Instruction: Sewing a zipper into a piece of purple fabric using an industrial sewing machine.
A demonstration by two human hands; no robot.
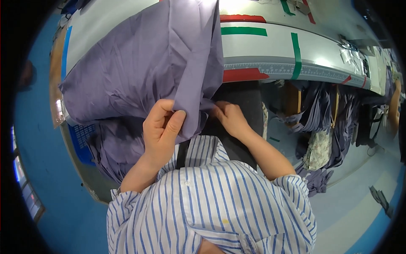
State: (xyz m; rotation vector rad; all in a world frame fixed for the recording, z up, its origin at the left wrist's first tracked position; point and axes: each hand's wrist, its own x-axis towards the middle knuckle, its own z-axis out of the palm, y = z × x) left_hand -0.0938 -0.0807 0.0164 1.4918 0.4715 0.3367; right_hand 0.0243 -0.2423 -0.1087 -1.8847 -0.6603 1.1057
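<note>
A large piece of purple-grey fabric [127, 63] lies across the table and hangs over its front edge toward my lap. My left hand [163, 127] pinches the edge of a long folded strip of this fabric between thumb and fingers. Just to the right, my right hand [230, 116] has its fingertips at the underside of the same fabric. Those fingertips are partly hidden and a little blurred, so their grip does not show clearly.
The white table [249, 46] has a ruler along its front edge [313, 72] and red and green tape. A blue plastic basket [80, 142] stands below on the left. More purple fabric [315, 106] and a floral cloth [318, 150] hang at right. Another person's arm [394, 106] shows at far right.
</note>
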